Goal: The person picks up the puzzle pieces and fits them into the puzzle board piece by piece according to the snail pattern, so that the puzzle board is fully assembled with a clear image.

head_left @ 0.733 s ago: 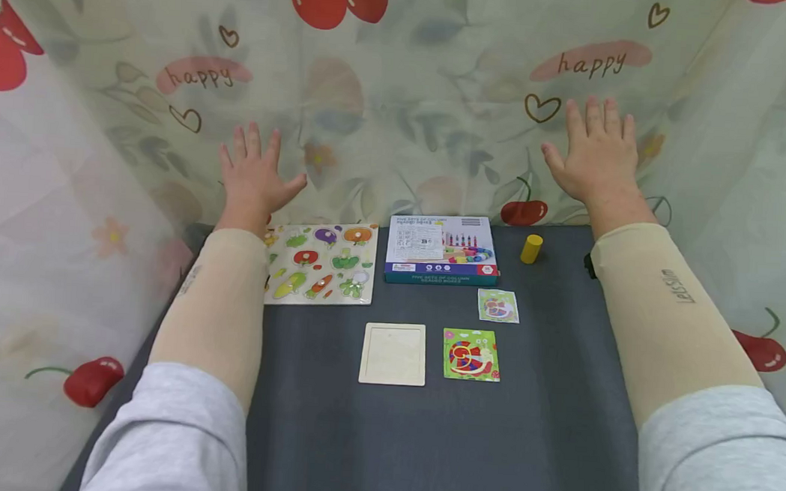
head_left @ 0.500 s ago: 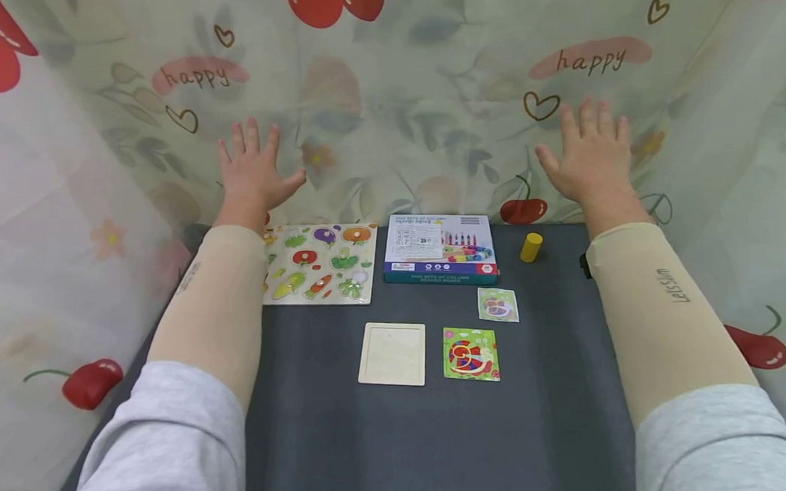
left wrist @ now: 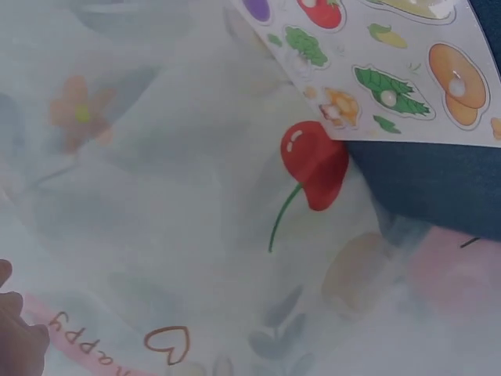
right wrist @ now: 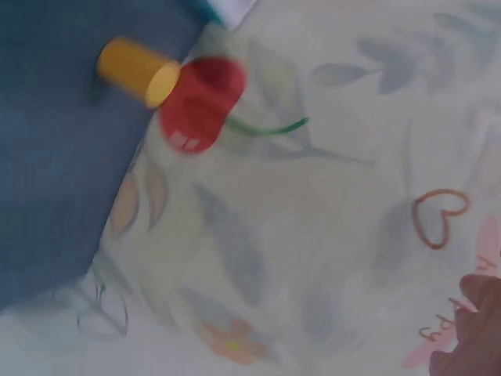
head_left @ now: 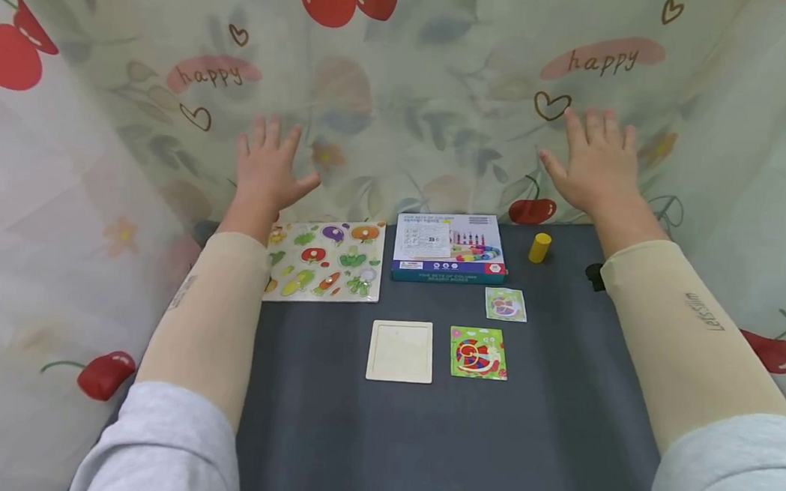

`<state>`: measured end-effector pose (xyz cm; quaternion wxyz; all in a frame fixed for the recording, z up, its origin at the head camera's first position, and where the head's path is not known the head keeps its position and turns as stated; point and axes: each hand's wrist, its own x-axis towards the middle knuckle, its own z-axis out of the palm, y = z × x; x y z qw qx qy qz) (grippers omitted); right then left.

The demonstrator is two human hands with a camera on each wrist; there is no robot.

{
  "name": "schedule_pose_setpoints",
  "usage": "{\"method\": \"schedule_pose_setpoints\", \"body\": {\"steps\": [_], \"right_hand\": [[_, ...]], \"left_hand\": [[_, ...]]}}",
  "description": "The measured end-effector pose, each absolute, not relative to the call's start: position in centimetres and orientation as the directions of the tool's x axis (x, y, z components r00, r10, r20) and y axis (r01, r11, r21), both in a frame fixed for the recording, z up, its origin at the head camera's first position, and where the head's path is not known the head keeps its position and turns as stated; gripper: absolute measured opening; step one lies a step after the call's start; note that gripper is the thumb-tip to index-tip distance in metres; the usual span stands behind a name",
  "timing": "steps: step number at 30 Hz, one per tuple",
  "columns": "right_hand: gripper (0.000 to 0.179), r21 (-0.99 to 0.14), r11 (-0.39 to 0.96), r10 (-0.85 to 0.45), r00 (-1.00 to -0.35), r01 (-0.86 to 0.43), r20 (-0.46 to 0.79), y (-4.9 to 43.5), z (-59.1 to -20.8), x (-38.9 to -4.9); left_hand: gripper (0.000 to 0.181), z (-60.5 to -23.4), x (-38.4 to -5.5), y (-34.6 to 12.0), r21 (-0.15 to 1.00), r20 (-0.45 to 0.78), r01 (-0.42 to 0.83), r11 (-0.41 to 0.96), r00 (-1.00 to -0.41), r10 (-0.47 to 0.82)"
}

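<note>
Both hands are raised with fingers spread in front of the printed curtain, holding nothing. My left hand (head_left: 269, 166) is above the back left, over the far edge of a vegetable peg puzzle board (head_left: 327, 264). At the back right is my right hand (head_left: 597, 164), above and beyond a yellow cylinder (head_left: 539, 248). Between the arms lie a pale wooden square frame (head_left: 400, 351) and a green card with a snail picture (head_left: 479, 354). A smaller, paler snail picture (head_left: 506, 304) lies behind that card. Only fingertips show at the edge of each wrist view.
A flat cardboard toy box (head_left: 449, 268) lies at the back middle, right of the puzzle board. The dark grey table (head_left: 448, 452) ends at the curtain (head_left: 427, 127), which also hangs along both sides. A small black object (head_left: 595, 277) sits by the right forearm.
The head view has shifted slightly, so the table things appear a little further right. My right hand has lowered a little; both hands stay spread.
</note>
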<state>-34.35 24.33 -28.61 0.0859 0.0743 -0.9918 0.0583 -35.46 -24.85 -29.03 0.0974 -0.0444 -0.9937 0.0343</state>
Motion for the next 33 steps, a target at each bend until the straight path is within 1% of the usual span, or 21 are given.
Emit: {"method": "schedule_pose_setpoints", "body": {"steps": [3,6,10,13,16,21,26,33], "right_hand": [[0.080,-0.146,0.971,-0.151,-0.962,-0.187,0.228,24.0,-28.3,-33.8],[0.080,-0.181,0.960,-0.159,-0.948,-0.214,0.275,23.8,-27.8,-33.2],[0.080,-0.205,0.947,-0.178,-0.936,-0.246,0.302,23.9,-27.6,-32.3],[0.078,-0.218,0.935,-0.200,-0.923,-0.281,0.329,24.0,-27.9,-31.6],[0.075,-0.233,0.916,-0.225,-0.899,-0.326,0.376,23.9,-28.4,-30.8],[0.070,-0.216,0.895,-0.269,-0.858,-0.391,0.439,22.9,-29.1,-29.4],[0.072,-0.189,0.887,-0.303,-0.840,-0.422,0.450,21.8,-29.8,-28.2],[0.073,-0.195,0.868,-0.323,-0.817,-0.457,0.477,20.9,-30.2,-26.7]], "left_hand": [[0.088,-28.4,-34.8,-24.8,-0.071,0.221,0.094,0.993,-0.969,0.108],[0.087,-27.8,-34.2,-24.6,-0.040,0.253,0.117,0.992,-0.960,0.123],[0.085,-27.3,-33.2,-24.2,-0.011,0.299,0.155,0.988,-0.942,0.151],[0.082,-27.2,-32.3,-24.0,-0.006,0.350,0.192,0.981,-0.919,0.181],[0.078,-27.3,-31.3,-24.0,0.012,0.413,0.244,0.970,-0.884,0.217],[0.073,-28.0,-29.8,-24.3,0.053,0.498,0.315,0.948,-0.831,0.248],[0.072,-28.7,-28.6,-24.6,0.073,0.511,0.344,0.936,-0.819,0.261],[0.072,-29.1,-26.9,-24.6,0.109,0.538,0.398,0.911,-0.794,0.283]]}}
